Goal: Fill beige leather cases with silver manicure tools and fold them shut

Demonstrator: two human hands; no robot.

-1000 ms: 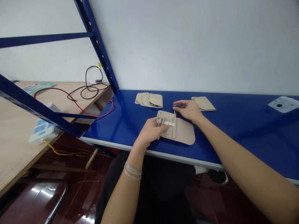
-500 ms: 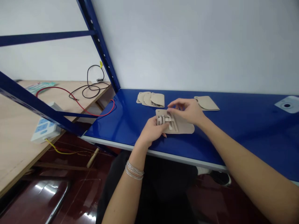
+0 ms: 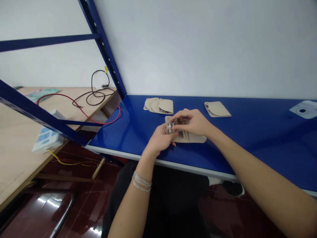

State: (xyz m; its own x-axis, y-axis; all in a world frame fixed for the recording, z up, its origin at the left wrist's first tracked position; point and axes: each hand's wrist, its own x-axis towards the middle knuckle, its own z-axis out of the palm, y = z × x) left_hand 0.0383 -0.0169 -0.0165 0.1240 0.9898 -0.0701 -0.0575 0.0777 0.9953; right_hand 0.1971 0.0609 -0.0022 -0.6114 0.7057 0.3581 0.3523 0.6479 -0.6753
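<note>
A beige manicure case point(image 3: 195, 138) lies unfolded on the blue table, with small silver metal tools point(image 3: 170, 127) in its left side. My left hand point(image 3: 159, 140) grips the case by its left end, thumb on top and fingers underneath. My right hand point(image 3: 194, 122) reaches over the case from the right, thumb and forefinger closed around one of the silver tools. Its fingers cover much of the middle of the case, so the tool's exact kind is hard to make out.
Several folded beige cases point(image 3: 162, 105) overlap at the back left; another folded case point(image 3: 218, 109) lies at the back right. A pale sheet with a dark ring point(image 3: 303, 109) is far right. Left are a blue frame point(image 3: 105, 49), a wooden table point(image 3: 15, 148), a power strip point(image 3: 47, 139) and cables.
My right hand has moved left and slightly down, from the upper edge of the case onto the silver tools. My left hand keeps its grip on the case.
</note>
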